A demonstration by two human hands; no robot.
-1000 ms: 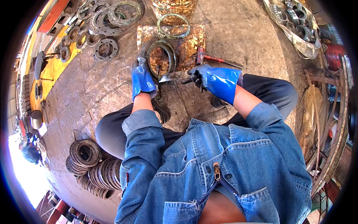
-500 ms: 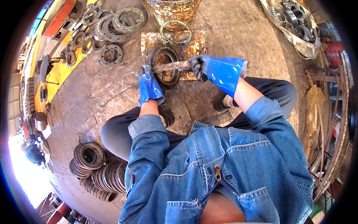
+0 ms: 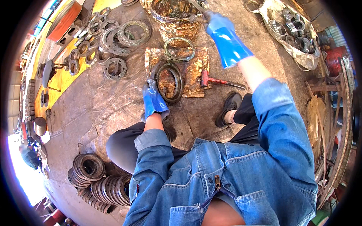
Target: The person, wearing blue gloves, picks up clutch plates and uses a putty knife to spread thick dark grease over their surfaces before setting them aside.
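In a blue rubber glove with dark, greasy fingers, my left hand point(image 3: 151, 90) is closed on the left rim of a dark metal ring point(image 3: 177, 90). The ring stands tilted over a stained, grease-smeared board point(image 3: 194, 86). My right hand point(image 3: 220, 25), gloved the same way, is closed around a flat stick-like tool point(image 3: 196, 5) beside the rim of a grease-coated bucket point(image 3: 177, 28). Dark, lumpy grease shows in the bucket. Another thin ring point(image 3: 191, 55) lies at the board's far edge, and a red-headed hammer point(image 3: 204, 78) rests at its right side.
Several flanges and rings point(image 3: 114, 68) lie at the far left beside a yellow strip point(image 3: 60, 87). Stacked rings point(image 3: 88, 165) sit near my left knee. A pale sack of bearings point(image 3: 310, 63) lies at the far right, near curved metal bars point(image 3: 345, 124).
My right hand has moved away from the ring, forward to the bucket, taking the stick-like tool along. The hammer has come into view. My left hand still grips the ring.
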